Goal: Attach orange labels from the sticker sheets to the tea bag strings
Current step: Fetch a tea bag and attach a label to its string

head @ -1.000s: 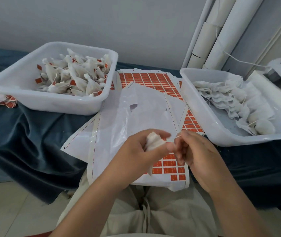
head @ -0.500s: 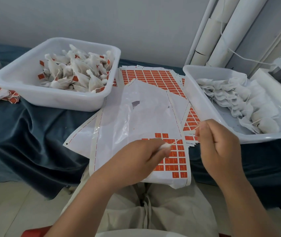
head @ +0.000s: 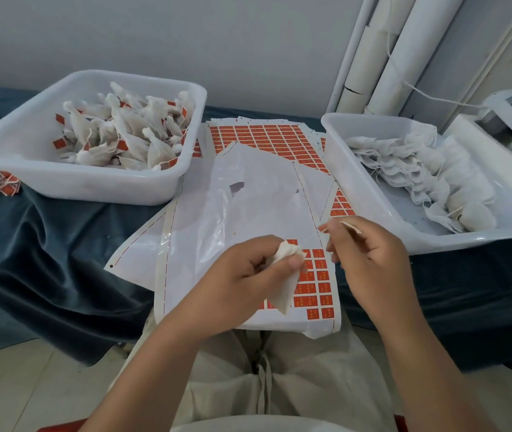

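The left hand (head: 248, 272) has its fingers and thumb curled round a white tea bag (head: 287, 285), held just above the near edge of the bench over the partly used sticker sheet (head: 315, 277). The right hand (head: 370, 257) pinches a thin pale string (head: 350, 227) between thumb and fingertips; whether a label is on it yet I cannot tell. Going by the tubs, the job looks roughly midway: the tub at the left end (head: 86, 191) is heaped with labelled bags (head: 130, 135), while the tub at the right end (head: 370, 194) holds a row of unlabelled bags (head: 420, 169). A full sheet (head: 264, 135) lies toward the far edge, partly under a clear plastic bag (head: 248, 198). White pipes (head: 404, 48) stand behind the right corner; nothing blocks the stickers
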`<state>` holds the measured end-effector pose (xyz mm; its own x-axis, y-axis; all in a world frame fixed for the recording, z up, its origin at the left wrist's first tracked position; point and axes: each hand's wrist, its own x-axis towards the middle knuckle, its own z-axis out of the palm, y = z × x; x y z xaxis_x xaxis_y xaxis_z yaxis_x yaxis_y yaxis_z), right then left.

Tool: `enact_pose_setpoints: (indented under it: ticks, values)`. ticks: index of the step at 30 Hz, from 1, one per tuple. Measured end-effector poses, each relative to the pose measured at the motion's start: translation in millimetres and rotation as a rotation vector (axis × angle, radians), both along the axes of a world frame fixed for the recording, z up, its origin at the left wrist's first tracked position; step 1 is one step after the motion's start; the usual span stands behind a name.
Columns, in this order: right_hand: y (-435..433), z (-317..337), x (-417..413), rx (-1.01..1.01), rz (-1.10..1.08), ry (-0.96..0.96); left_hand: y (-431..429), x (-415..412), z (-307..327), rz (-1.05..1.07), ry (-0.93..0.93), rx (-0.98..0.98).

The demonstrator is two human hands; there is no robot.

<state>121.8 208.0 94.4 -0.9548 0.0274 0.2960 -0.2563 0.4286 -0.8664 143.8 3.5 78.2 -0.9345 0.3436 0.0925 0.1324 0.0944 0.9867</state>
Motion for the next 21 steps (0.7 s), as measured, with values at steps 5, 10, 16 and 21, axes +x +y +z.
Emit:
enact_pose_setpoints:
  ticks: [5, 10, 16, 21]
  values:
    - [-17.3, -4.9, 8.1, -0.056, 0.075, -0.067, 5.9, -3.9, -1.3, 0.087, 0.044, 0.055]
    - [-31.7, -9.5, 17.1, -0.123, 0.148, -0.13, 10.9, 1.4, -1.4, 0.194, -0.005, 0.193]
    - [-30.2, -14.0, 19.2, -0.133, 0.016, 0.008, 8.1, 2.8, -0.9, 0.409, -0.154, 0.229]
    - [-29.7, -13.0, 15.6, 0.0, 0.162, 0.036, 12.3, 2.3, -1.9, 0.435, -0.121, 0.218]
